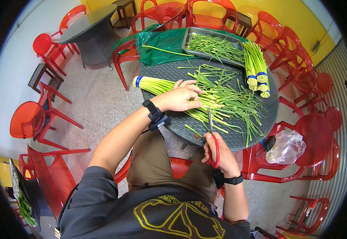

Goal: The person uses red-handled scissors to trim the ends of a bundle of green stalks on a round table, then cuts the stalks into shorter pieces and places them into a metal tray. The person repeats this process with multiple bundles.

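Note:
A bundle of garlic scapes point(155, 84) lies across the dark woven-pattern round table point(167, 69), a blue band near its left end. My left hand point(184, 96) is over the bundle with fingers and thumb bent onto the stems; what is under the palm is hidden. Red-handled scissors point(211, 122) are in my right hand point(219, 151) at the table's near edge. Their blades point away from me, tips beside the loose ends of the stems. Thin green cut tips point(236, 104) are scattered to the right of my left hand. One short stem point(194, 130) lies left of the blades.
A metal tray point(186, 44) of green trimmings stands at the table's far side, beside a green plastic bag point(161, 49). Several banded bundles point(255, 62) are stacked at the right. Red plastic chairs surround the table; one point(252, 164) at right bears a clear plastic bag point(285, 148).

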### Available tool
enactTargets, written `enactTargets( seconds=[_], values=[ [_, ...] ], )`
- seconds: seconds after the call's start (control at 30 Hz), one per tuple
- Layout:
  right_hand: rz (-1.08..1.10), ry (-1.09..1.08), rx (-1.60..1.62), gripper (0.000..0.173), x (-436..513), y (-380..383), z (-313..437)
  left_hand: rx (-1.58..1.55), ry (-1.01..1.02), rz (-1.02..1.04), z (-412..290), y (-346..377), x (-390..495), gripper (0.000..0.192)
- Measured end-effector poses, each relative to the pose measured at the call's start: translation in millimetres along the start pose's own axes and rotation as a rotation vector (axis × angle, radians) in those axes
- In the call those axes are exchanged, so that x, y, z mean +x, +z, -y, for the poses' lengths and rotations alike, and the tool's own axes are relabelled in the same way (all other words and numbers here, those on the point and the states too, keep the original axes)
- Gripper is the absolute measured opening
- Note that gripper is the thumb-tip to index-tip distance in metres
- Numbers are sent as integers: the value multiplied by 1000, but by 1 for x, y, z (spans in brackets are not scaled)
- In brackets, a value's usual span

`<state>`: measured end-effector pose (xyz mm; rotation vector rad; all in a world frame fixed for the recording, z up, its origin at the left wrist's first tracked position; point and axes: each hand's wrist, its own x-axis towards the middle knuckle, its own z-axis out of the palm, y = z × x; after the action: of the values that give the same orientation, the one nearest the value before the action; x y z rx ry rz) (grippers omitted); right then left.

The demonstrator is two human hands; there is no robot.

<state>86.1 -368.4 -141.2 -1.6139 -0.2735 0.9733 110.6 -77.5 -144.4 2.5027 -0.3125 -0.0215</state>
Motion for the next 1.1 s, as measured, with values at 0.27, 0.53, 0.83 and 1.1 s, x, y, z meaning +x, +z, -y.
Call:
enactTargets(
  seconds=[0.27, 0.53, 0.83, 1.1],
  values=[
    [-104, 0, -12, 36, -1, 4, -3, -2, 5, -49, 1, 3, 0, 32],
    [-214, -64, 203, 45, -16, -20, -8, -11, 68, -441, -2, 8, 18, 21],
    [-287, -80, 255, 48, -29, -47, -12, 376, 222, -188, -12, 18, -1, 17],
    [-221, -39, 231, 48, -36, -55, -18, 430, 240, -208, -23, 29, 11, 10]
  ],
)
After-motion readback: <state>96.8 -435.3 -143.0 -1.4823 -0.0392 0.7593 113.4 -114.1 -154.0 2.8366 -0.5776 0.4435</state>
